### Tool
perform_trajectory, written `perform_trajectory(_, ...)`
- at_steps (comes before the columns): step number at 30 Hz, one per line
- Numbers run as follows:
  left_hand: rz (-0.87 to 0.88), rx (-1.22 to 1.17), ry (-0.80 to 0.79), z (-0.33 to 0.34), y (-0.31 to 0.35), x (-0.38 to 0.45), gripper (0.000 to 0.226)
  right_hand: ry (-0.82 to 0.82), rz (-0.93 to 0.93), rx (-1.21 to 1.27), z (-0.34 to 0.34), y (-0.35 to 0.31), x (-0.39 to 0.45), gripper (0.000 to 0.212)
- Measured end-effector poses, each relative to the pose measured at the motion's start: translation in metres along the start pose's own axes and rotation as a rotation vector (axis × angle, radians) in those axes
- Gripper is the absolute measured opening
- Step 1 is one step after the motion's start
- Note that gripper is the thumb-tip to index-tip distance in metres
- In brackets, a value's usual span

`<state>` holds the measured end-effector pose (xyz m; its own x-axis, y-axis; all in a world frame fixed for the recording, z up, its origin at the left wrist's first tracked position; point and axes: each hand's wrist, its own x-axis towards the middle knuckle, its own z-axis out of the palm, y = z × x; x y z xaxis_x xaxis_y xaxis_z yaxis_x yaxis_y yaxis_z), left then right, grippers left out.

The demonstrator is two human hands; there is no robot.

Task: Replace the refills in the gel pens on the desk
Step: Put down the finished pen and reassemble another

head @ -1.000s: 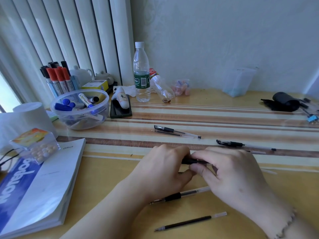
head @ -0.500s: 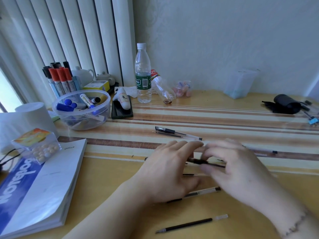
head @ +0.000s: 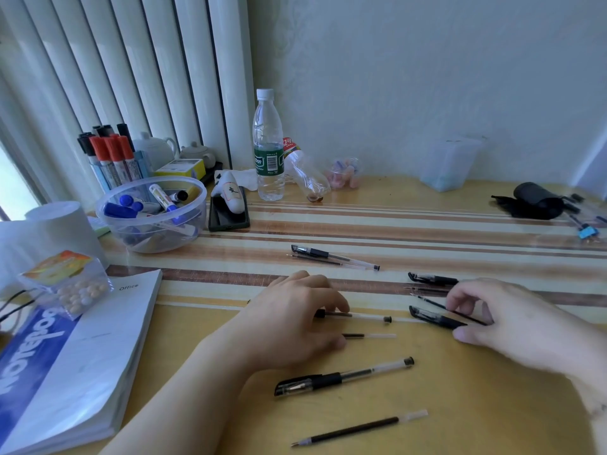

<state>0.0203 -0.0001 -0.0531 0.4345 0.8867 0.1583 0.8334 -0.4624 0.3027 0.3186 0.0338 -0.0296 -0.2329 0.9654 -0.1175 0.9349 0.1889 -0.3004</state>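
Observation:
My left hand rests on the desk, its fingertips closed on one end of a clear pen barrel that lies flat. My right hand pinches a thin black refill and the black capped front part of a pen. A short refill piece lies just below the barrel. Nearer me are a capped gel pen and a loose black refill. Further back lie another gel pen beside a refill and a third gel pen.
An open book lies at the left with a box of beads on it. Behind it stand a clear bowl of markers, a phone and a water bottle. A black pouch sits at the far right.
The hands, joined on one pen a second ago, have pulled apart. The barrel stayed under my left hand while my right hand moved right with the refill and black front part.

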Motion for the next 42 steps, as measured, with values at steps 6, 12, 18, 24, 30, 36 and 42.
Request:
perform_trajectory(6,-0.028,-0.016,0.035,0.002,-0.002,0.002,0.025,-0.035,0.020,0.025,0.002,0.009,0.003,0.027)
perform_trajectory(12,-0.033,0.000,0.061,0.002,-0.005,0.002,0.018,-0.128,-0.019,0.033,-0.004,0.012,-0.004,0.040)
perform_trajectory(18,-0.045,-0.034,0.078,0.003,-0.005,0.002,0.025,-0.123,-0.046,0.065,-0.006,0.012,-0.003,0.042)
perform_trajectory(24,-0.135,-0.124,0.156,0.002,-0.007,0.002,0.026,0.513,-0.046,0.294,-0.016,-0.010,-0.002,0.008)
perform_trajectory(30,-0.224,-0.147,0.287,0.003,-0.012,0.004,0.022,0.756,-0.273,0.484,-0.040,-0.050,-0.024,0.006)
perform_trajectory(36,-0.301,-0.189,0.425,0.006,-0.019,0.007,0.022,0.236,-0.285,0.115,-0.048,-0.101,-0.018,0.009)
perform_trajectory(42,-0.279,-0.165,0.459,0.008,-0.015,0.009,0.020,0.197,-0.217,-0.094,0.010,-0.125,0.072,0.023)
